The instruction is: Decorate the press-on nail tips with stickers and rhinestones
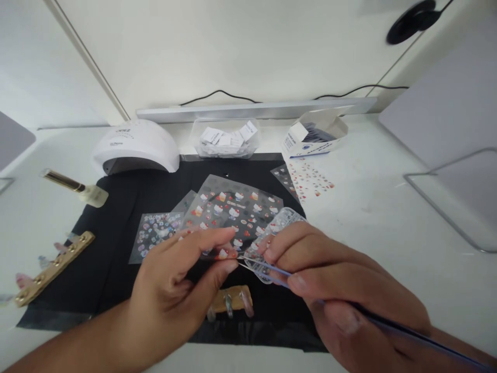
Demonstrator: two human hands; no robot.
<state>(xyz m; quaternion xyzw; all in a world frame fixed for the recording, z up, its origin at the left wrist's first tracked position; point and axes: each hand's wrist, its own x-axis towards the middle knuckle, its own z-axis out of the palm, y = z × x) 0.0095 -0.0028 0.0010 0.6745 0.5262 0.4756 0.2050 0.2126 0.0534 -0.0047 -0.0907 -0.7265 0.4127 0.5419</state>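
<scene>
My left hand (182, 285) pinches the near edge of a clear sticker sheet (233, 207) printed with white cat figures and red bows. My right hand (345, 290) is closed around blue tweezers (277, 274), whose tips meet the sheet edge beside my left fingertips. Whether a sticker is between the tips cannot be made out. A clear case (285, 218) of small pieces lies partly behind my right fingers. Below my hands, a wooden holder (235, 299) bears several nail tips. Another clear sheet (157, 230) with small colourful stickers lies to the left.
A black mat (124, 217) covers the middle of the white table. Around it are a white nail lamp (135, 147), a polish bottle (93, 196), a second wooden nail holder (58, 267), a plastic tub of packets (227, 140), an open pad box (314, 137) and a metal stand (446, 210).
</scene>
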